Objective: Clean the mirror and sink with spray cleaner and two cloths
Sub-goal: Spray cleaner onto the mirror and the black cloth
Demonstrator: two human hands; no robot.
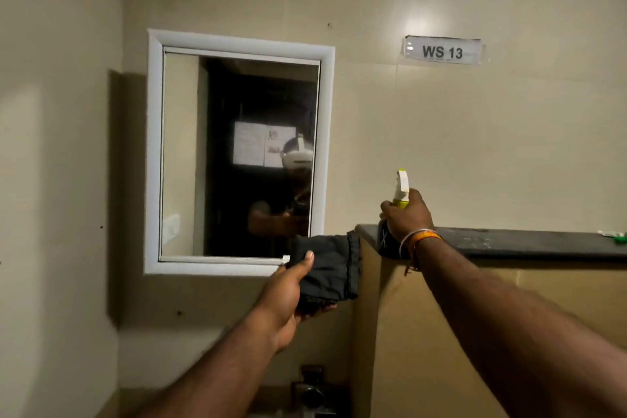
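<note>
Two hands busy: left hand (288,295) clamped on dark cloth (327,268) by mirror (237,153) lower right corner; right hand (405,214) gripping spray bottle (402,188) at ledge (509,243) left end. Turn nozzle toward glass, mist lightly, wipe promptly.

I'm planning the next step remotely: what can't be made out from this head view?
- Sink: not in view; only a dim metal fixture shows at the bottom edge.
- Spray bottle: body hidden behind the right hand; liquid level unknown.
- Second cloth: the left hand holds one dark cloth; a dark shape under the right hand is unclear.
- Mirror: smears unreadable in dim light.
- Green item on the ledge: too small.
</note>
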